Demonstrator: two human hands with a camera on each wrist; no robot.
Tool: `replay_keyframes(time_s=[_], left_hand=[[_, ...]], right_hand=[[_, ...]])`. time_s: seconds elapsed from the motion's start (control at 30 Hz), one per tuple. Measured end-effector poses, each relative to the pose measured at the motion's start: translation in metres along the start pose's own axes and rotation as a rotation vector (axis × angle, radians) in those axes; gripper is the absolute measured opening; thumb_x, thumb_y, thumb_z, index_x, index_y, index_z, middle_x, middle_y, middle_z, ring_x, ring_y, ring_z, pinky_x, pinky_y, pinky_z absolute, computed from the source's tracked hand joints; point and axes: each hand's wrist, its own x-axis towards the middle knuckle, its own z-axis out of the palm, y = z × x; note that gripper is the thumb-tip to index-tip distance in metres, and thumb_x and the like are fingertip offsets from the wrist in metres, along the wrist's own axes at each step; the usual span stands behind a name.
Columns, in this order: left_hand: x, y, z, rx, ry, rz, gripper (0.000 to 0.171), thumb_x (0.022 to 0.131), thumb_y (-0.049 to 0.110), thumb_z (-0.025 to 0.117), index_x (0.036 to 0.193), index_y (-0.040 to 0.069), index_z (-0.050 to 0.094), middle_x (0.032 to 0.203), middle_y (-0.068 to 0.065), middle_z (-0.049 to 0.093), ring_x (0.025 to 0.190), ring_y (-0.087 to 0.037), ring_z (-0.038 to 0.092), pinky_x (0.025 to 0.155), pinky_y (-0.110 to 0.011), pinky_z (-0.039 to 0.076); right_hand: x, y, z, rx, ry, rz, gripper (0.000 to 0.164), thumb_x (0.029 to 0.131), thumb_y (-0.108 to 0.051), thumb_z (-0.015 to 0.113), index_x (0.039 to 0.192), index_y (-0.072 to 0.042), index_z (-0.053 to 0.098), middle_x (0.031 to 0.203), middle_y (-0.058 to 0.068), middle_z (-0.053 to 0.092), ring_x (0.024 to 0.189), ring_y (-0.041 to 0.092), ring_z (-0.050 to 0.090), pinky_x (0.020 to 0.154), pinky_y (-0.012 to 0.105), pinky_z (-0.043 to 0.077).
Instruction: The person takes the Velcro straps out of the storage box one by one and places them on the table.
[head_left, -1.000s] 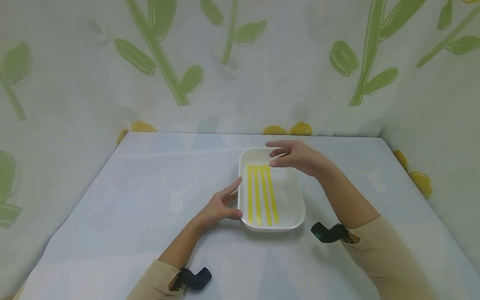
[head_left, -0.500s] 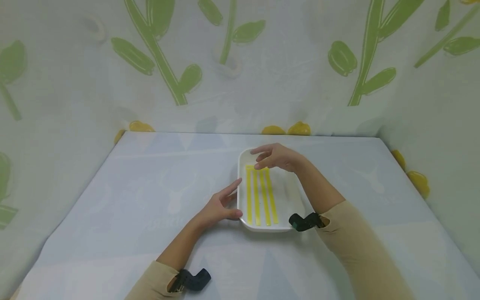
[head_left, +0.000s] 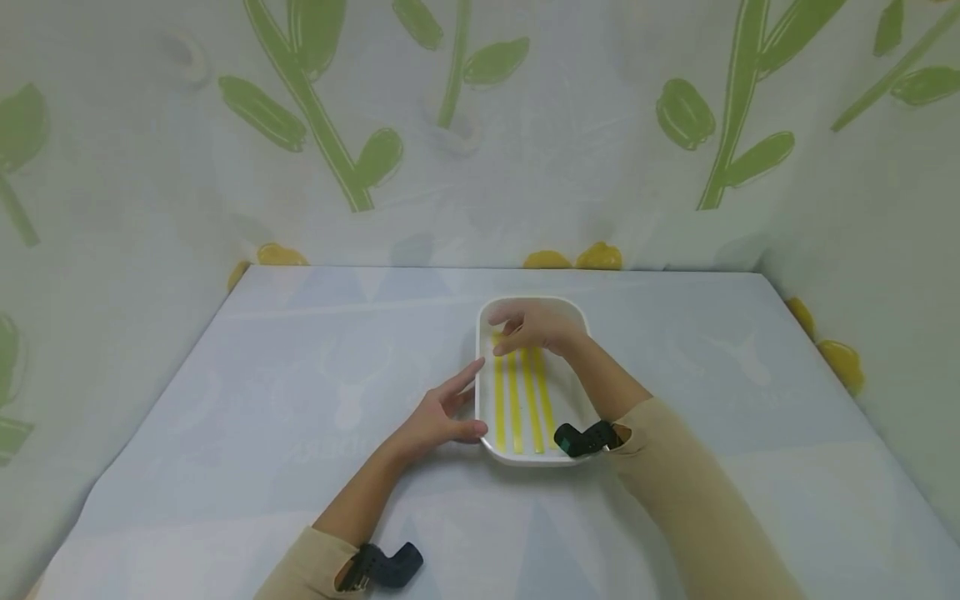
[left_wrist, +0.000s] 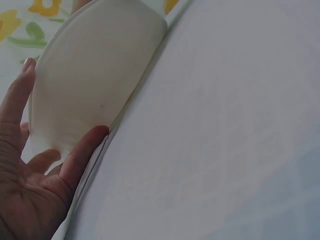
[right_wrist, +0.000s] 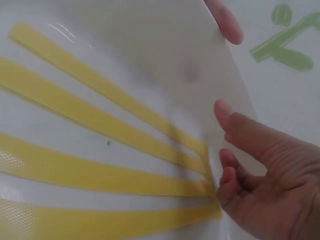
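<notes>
A white tray with a raised rim (head_left: 572, 404) lies on the table. Inside it are several flat yellow strips (head_left: 516, 408), joined by a crossbar at the far end. My left hand (head_left: 438, 417) rests against the tray's left side, thumb and fingers spread; in the left wrist view its fingertips touch the tray's outer wall (left_wrist: 95, 75). My right hand (head_left: 536, 327) is over the tray's far part, hiding some of the strips. In the right wrist view, the right hand (right_wrist: 272, 175) has loosely bent fingers near the strips' joined end, with nothing between thumb and fingers.
The table (head_left: 300, 375) has a pale patterned cover. A white curtain (head_left: 562, 150) with green leaves surrounds its back and sides. A black wrist camera (head_left: 390, 567) sits on the left sleeve, another wrist camera (head_left: 585, 439) on the right, overlapping the tray's near right corner.
My right hand has moved left and slightly nearer, from the tray's far right edge to over the strips' joined end. The left hand and the tray have stayed in place.
</notes>
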Motion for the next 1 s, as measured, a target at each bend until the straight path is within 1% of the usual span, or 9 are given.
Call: replay_keyframes(time_s=[0.07,0.17,0.27,0.47,0.53,0.6,0.7,0.83,1.0], left_hand=[[0.000,0.001,0.001,0.000,-0.003,0.003,0.098,0.072,0.026,0.083,0.151,0.020,0.024,0.158,0.004,0.018,0.142,-0.030,0.024,0.098,-0.035,0.045],[0.000,0.002,0.002,-0.021,-0.010,-0.002,0.095,0.075,0.018,0.081,0.151,0.020,0.024,0.158,0.003,0.017,0.143,-0.030,0.023,0.093,-0.036,0.049],[0.000,0.002,0.003,-0.044,-0.015,-0.018,0.094,0.076,0.013,0.080,0.151,0.021,0.023,0.158,0.004,0.016,0.143,-0.029,0.021,0.087,-0.038,0.053],[-0.003,0.001,0.003,-0.054,-0.027,-0.007,0.100,0.072,0.027,0.083,0.151,0.020,0.023,0.159,0.003,0.016,0.143,-0.029,0.021,0.087,-0.035,0.053],[-0.003,0.001,0.003,-0.054,-0.030,0.001,0.102,0.070,0.031,0.084,0.151,0.019,0.023,0.159,0.003,0.016,0.143,-0.029,0.021,0.087,-0.035,0.052],[-0.004,0.001,0.003,-0.060,-0.031,0.000,0.100,0.071,0.028,0.083,0.151,0.020,0.023,0.159,0.003,0.016,0.143,-0.029,0.021,0.086,-0.036,0.053],[-0.006,0.003,0.003,-0.061,-0.026,-0.007,0.097,0.074,0.023,0.082,0.151,0.021,0.023,0.158,0.003,0.016,0.144,-0.029,0.020,0.085,-0.038,0.054],[-0.008,0.005,0.003,-0.018,-0.009,-0.017,0.094,0.076,0.021,0.080,0.151,0.023,0.024,0.158,0.006,0.017,0.143,-0.027,0.021,0.088,-0.038,0.052],[-0.008,0.005,0.003,0.017,-0.001,-0.022,0.092,0.078,0.022,0.079,0.151,0.025,0.024,0.158,0.006,0.017,0.143,-0.028,0.022,0.091,-0.037,0.051]], right_hand=[[0.000,0.003,0.002,-0.002,0.023,0.004,0.062,0.071,-0.011,0.082,0.126,-0.002,0.057,0.115,0.014,0.059,0.099,0.024,0.052,0.082,0.028,0.045],[0.000,0.006,0.003,-0.030,0.049,0.027,0.063,0.071,-0.010,0.082,0.127,0.000,0.056,0.105,0.013,0.057,0.092,0.022,0.050,0.078,0.027,0.042],[0.001,0.008,0.006,-0.089,0.074,0.056,0.065,0.068,-0.015,0.085,0.126,-0.004,0.058,0.097,0.010,0.055,0.087,0.022,0.050,0.074,0.028,0.042],[0.006,0.011,0.015,-0.279,0.110,0.035,0.064,0.065,-0.021,0.088,0.121,-0.007,0.061,0.097,0.008,0.058,0.085,0.021,0.052,0.072,0.026,0.045],[0.007,0.011,0.017,-0.317,0.116,0.026,0.062,0.064,-0.021,0.088,0.119,-0.007,0.062,0.098,0.008,0.059,0.085,0.021,0.052,0.073,0.027,0.045],[0.007,0.010,0.019,-0.342,0.126,0.012,0.060,0.064,-0.021,0.088,0.117,-0.007,0.063,0.097,0.008,0.060,0.086,0.021,0.053,0.075,0.029,0.046],[0.006,0.008,0.021,-0.351,0.135,-0.021,0.054,0.064,-0.019,0.088,0.111,-0.006,0.064,0.095,0.009,0.060,0.086,0.021,0.053,0.076,0.030,0.046],[0.007,0.006,0.021,-0.352,0.136,-0.053,0.045,0.065,-0.017,0.087,0.103,-0.004,0.067,0.089,0.007,0.060,0.082,0.019,0.054,0.073,0.026,0.045],[0.006,0.002,0.021,-0.262,0.123,-0.003,0.035,0.071,-0.016,0.083,0.100,-0.006,0.067,0.085,0.005,0.059,0.075,0.017,0.054,0.065,0.023,0.044]])
